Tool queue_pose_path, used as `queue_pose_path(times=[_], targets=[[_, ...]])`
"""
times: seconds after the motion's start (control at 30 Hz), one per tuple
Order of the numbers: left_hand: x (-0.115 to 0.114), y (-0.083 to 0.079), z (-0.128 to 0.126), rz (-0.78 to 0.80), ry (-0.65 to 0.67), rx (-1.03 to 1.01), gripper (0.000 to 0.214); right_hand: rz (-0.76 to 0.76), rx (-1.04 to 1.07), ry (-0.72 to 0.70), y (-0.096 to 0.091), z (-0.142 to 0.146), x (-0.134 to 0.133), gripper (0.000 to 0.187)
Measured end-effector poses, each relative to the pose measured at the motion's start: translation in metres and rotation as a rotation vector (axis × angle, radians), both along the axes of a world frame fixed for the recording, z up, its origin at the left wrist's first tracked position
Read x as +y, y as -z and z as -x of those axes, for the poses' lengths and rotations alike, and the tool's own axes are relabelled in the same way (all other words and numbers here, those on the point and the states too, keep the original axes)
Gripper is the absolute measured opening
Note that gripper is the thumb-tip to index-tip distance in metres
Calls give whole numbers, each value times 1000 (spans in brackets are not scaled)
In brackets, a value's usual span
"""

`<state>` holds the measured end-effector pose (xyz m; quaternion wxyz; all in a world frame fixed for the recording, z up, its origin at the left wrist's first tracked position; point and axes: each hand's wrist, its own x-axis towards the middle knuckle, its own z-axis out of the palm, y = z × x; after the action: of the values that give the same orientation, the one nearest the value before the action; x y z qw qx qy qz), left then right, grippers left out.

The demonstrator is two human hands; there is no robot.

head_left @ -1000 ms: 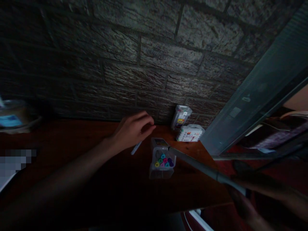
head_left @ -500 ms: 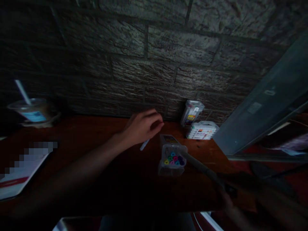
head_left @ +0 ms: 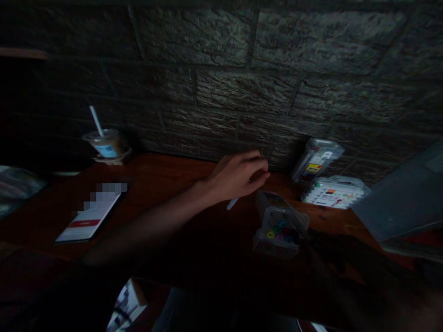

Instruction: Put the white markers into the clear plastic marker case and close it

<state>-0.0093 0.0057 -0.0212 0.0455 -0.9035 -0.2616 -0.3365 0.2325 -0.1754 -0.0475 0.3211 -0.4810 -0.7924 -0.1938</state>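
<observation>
My left hand (head_left: 238, 177) reaches across the dark red-brown table (head_left: 162, 182) toward the brick wall, fingers curled and pinched together. A white marker (head_left: 231, 204) sticks out from under the palm, apparently held. Just right of it stands an open clear box of coloured markers (head_left: 277, 233), caps up. My right hand and arm (head_left: 346, 267) are a dark shape at the lower right, close to that box; its fingers cannot be made out.
Two more marker packs sit by the wall: one upright (head_left: 316, 160), one lying flat (head_left: 334, 192). A lidded cup with a straw (head_left: 104, 145) stands at the back left. A flat phone-like slab (head_left: 86, 221) lies at left. A grey panel (head_left: 404, 203) leans at right.
The view has swung left, so everything shifted right and the cup came into sight. The long grey rod seen in my right hand earlier no longer shows. My left hand stays by the marker.
</observation>
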Motion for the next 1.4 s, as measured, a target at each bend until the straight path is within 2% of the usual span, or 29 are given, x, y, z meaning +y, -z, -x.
queue_pose_path(times=[0.1, 0.17, 0.33, 0.6, 0.87, 0.97, 1.1, 1.17, 1.23, 1.33, 1.4], targets=[[0, 0, 0, 3, 4, -1, 19, 10, -96, -46, -13, 6, 3, 38], [1, 1, 0, -6, -14, -1, 18, 34, -58, -63, -17, 11, 4, 36], [3, 4, -2, 0, -28, 3, 17, 58, 83, -58, -12, 18, 10, 14], [4, 3, -2, 8, -31, 5, 18, 84, 117, -84, -8, 22, 20, 14], [6, 3, -1, 32, -50, 29, 21, 88, 131, -48, -8, 11, 12, 12], [9, 5, 0, 155, -101, 120, 18, 85, 187, -32, -9, -1, 11, 12], [17, 19, 4, 528, -208, 363, 22, 108, 305, 13, -7, -17, 15, 13], [20, 30, 5, 667, -274, 506, 34, 119, 352, 41, -5, -24, 16, 13], [22, 40, 6, 720, -305, 591, 39, 124, 378, 50, -2, -30, 14, 12], [24, 49, 6, 744, -309, 607, 21, 115, 411, 44, -3, -35, 8, 12], [25, 48, 10, 751, -324, 580, 11, 130, 449, 36, -8, -37, 6, 14]])
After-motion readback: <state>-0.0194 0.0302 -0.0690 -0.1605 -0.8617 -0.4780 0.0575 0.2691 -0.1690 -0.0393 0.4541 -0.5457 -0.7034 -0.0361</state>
